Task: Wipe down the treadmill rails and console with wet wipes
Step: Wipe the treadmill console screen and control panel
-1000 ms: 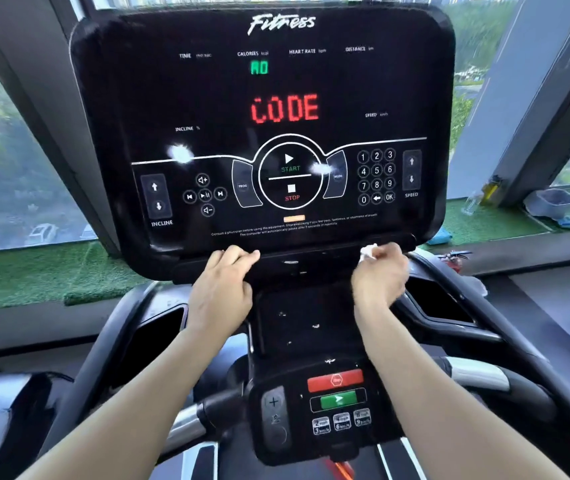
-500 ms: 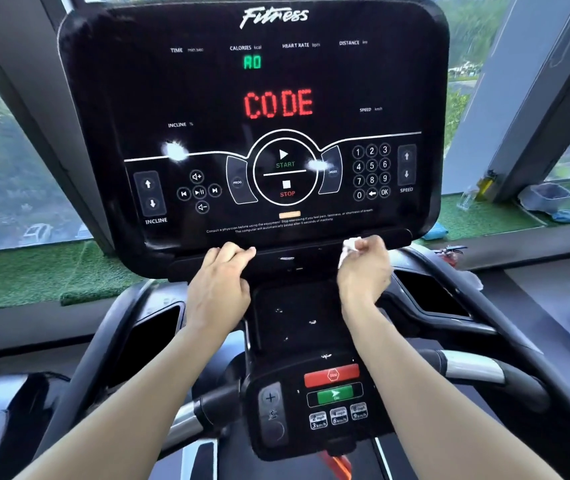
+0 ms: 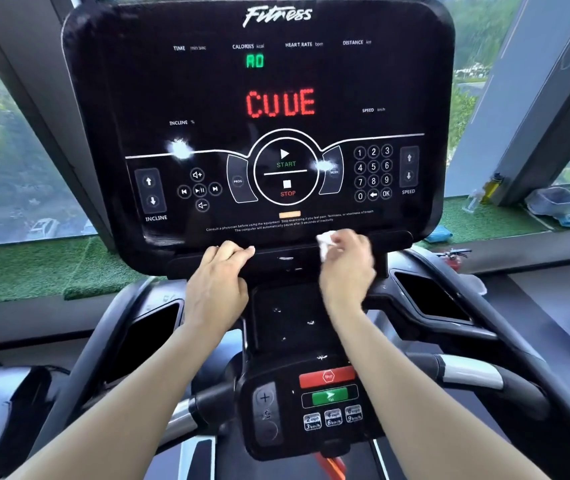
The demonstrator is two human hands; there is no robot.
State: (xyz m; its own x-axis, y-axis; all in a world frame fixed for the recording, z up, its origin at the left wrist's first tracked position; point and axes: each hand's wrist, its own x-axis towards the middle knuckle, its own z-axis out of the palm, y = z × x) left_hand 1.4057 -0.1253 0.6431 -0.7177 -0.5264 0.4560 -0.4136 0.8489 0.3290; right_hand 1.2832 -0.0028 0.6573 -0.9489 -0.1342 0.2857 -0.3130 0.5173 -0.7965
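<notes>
Left hand (image 3: 219,282) flat, fingers straight, arm extended; right hand (image 3: 345,268) curled, pinching, arm extended

Right hand (image 3: 345,268) pinching crumpled white wet wipe (image 3: 325,242) against lower edge of black treadmill console (image 3: 138,98), left hand (image 3: 219,282) resting fingers on ledge beside it, red letters lit above.

One console (image 3: 259,98), two hands (image 3: 216,285) (image 3: 345,271), one wipe (image 3: 325,242), two rails (image 3: 467,372) (image 3: 179,417).
</notes>
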